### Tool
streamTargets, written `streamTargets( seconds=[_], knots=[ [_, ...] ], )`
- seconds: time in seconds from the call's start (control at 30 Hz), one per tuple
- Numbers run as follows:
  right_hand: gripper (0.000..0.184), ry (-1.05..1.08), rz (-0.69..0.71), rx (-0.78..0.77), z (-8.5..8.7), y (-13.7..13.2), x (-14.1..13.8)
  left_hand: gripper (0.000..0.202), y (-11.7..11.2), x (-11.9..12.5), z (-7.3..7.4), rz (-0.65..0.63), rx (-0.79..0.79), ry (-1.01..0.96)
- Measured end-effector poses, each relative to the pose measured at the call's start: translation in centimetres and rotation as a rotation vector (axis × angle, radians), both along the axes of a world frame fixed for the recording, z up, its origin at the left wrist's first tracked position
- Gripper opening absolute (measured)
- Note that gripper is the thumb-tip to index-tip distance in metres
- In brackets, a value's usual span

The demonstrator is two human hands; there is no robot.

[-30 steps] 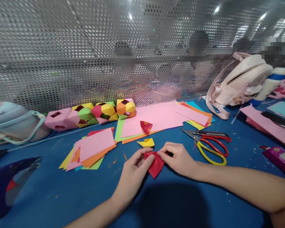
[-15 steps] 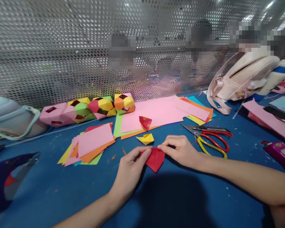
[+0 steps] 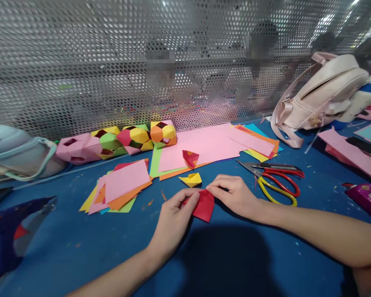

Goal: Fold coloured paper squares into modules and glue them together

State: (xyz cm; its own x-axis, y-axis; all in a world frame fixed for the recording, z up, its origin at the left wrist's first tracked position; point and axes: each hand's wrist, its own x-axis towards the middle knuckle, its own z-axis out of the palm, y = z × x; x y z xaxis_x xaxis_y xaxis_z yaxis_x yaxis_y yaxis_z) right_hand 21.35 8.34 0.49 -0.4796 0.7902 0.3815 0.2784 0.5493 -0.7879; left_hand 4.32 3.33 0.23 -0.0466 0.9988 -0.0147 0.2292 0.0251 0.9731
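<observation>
A folded piece of red paper (image 3: 205,207) lies on the blue table (image 3: 80,243) between my hands. My left hand (image 3: 173,217) pinches its left edge with thumb and fingers. My right hand (image 3: 235,196) pinches its upper right corner, fingers curled. Just beyond sit a small yellow folded piece (image 3: 191,179) and a small red folded piece (image 3: 189,158) on the pink sheets (image 3: 210,146).
Red and yellow scissors (image 3: 278,181) lie right of my hands. A stack of coloured squares (image 3: 120,187) lies to the left. Paper polyhedra (image 3: 132,140) line the perforated metal screen (image 3: 111,62). A pink backpack (image 3: 321,97) stands far right, a light bag (image 3: 18,154) far left.
The view has shifted slightly. My hands have kept their pinch on the red paper and worked it a little; it now lies a bit more tucked between the fingers.
</observation>
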Motion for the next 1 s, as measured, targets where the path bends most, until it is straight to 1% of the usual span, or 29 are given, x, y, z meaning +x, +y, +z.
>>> streamTargets(
  seconds=[0.1, 0.2, 0.33, 0.43, 0.57, 0.63, 0.7, 0.73, 0.83, 0.93, 1.0],
  knots=[
    [0.021, -0.032, 0.003, -0.092, 0.3, -0.2, 0.0, 0.025, 0.1, 0.0, -0.1, 0.033, 0.033, -0.013],
    [0.018, -0.090, 0.024, -0.132, 0.1, -0.6, -0.2, 0.025, 0.3, -0.1, -0.5, 0.048, 0.036, -0.023],
    [0.015, -0.113, -0.039, -0.107, -0.5, -0.8, -0.7, 0.021, 0.3, 0.0, -0.8, 0.032, 0.017, -0.077],
    [0.011, -0.119, -0.054, -0.091, -0.7, -0.6, -0.8, 0.015, 0.2, 0.2, -0.5, -0.011, -0.006, -0.115],
    [0.008, -0.105, -0.027, 0.000, -0.8, -0.5, -0.6, 0.014, 0.2, 0.5, 0.0, -0.033, 0.023, -0.002],
    [0.007, -0.089, -0.003, 0.060, -0.8, -0.6, -0.5, 0.012, 0.2, 0.5, 0.1, -0.032, 0.044, 0.066],
    [0.004, -0.075, 0.023, 0.091, -0.7, -0.7, -0.5, 0.010, 0.3, 0.4, 0.1, -0.022, 0.048, 0.094],
    [0.003, -0.079, 0.028, 0.093, -0.6, -0.8, -0.5, 0.010, 0.4, 0.4, 0.1, -0.009, 0.046, 0.091],
    [0.013, -0.149, -0.016, 0.044, -0.6, -1.0, -0.6, 0.010, 0.4, 0.4, 0.0, 0.040, 0.043, 0.053],
    [0.005, -0.213, -0.051, 0.004, -0.9, -1.2, -0.8, 0.009, 0.5, 0.5, -0.2, 0.048, 0.043, 0.056],
    [0.007, -0.211, -0.041, 0.015, -1.3, -1.2, -1.0, 0.007, 0.5, 0.5, -0.3, 0.022, 0.040, 0.074]
  ],
)
